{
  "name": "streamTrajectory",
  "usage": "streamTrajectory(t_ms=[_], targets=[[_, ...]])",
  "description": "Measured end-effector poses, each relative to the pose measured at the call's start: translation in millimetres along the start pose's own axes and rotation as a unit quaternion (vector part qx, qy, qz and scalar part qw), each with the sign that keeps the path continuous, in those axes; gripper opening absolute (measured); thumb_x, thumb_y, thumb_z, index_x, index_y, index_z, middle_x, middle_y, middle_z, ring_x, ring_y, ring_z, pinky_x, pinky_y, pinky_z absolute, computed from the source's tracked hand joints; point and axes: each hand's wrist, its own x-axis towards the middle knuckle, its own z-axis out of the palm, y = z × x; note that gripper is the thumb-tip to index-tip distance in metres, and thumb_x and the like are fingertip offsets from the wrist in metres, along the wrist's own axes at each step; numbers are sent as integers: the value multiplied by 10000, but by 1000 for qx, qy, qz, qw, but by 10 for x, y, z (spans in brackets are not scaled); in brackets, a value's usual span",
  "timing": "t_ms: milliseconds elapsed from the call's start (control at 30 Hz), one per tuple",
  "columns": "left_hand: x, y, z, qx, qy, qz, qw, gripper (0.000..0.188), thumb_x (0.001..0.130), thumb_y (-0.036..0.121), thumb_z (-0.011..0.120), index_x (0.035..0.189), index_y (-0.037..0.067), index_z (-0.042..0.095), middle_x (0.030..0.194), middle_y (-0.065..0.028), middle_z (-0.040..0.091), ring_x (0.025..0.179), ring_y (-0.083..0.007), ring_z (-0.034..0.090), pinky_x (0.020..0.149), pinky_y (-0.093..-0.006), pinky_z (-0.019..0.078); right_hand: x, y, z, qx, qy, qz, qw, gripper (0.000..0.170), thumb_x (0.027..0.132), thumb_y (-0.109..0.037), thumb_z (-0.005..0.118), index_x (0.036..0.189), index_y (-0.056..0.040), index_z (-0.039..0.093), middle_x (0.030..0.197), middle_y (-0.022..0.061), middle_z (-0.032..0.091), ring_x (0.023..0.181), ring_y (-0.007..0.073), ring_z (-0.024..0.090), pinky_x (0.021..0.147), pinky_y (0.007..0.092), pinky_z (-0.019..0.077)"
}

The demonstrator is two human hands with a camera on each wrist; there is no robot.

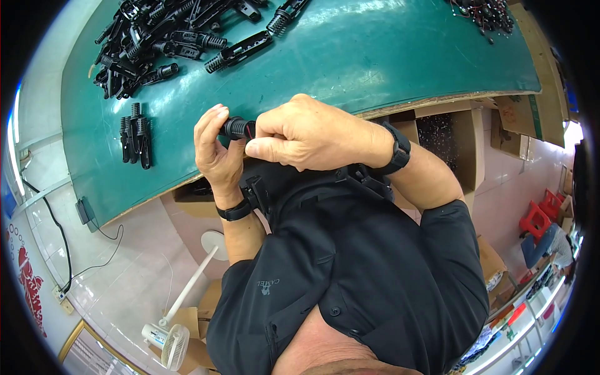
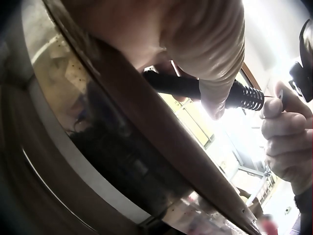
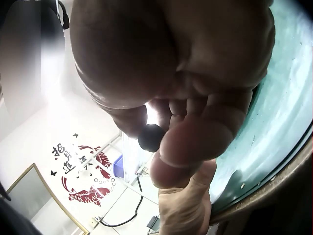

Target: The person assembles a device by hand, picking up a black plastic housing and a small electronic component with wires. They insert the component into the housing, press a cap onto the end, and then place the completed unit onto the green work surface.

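In the head view my left hand (image 1: 217,153) grips a black plastic part with a ribbed, spring-like end (image 1: 236,128). The left wrist view shows its dark tubular body and coil-like end (image 2: 249,98) sticking out past the thumb. My right hand (image 1: 306,134) is close beside that end, fingers curled. Between its thumb and forefinger it pinches a small round black piece (image 3: 150,137), and a thin line runs from the coil end to those fingertips in the left wrist view. A bit of red shows by the right fingers in the head view. The palms hide the rest.
A heap of similar black parts (image 1: 144,47) covers the green table's (image 1: 375,56) far left. Several more parts (image 1: 135,134) lie grouped at the left. A tangle of small wired pieces (image 1: 484,15) sits far right. Cardboard boxes (image 1: 462,147) stand below the table edge.
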Motion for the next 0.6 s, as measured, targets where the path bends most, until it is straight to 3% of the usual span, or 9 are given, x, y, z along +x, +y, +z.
streamTrajectory(t_ms=[67,167,433,600], targets=[[7,34,11,31,-2,-1,1000,529,747,-91,835,1245,40,715,1229,-119,695,1208,-306,654,1039,-408,537,-12,-16,-26,11,-5,23,1000,362,1043,-302,694,838,-4,684,656,95,670,538,204,649,524,342,492],[16,72,24,59,-4,1,998,544,725,-102,823,1240,48,730,1202,-117,704,1158,-293,660,1003,-394,544,-32,-42,-57,130,-11,152,980,365,1056,-312,689,835,-22,680,664,41,674,535,106,642,485,275,490],[35,152,52,123,-16,3,992,607,650,-87,842,1229,78,770,1162,-102,713,1073,-286,660,934,-382,547,-88,90,-91,198,22,191,961,257,1061,-246,693,922,-30,676,733,23,688,571,70,655,476,215,522],[49,146,60,134,-16,3,991,616,638,-71,863,1226,93,778,1142,-86,714,1049,-276,657,904,-381,550,-111,290,-65,234,50,163,957,235,1057,-234,701,951,-25,681,758,15,685,585,62,656,483,207,529]])
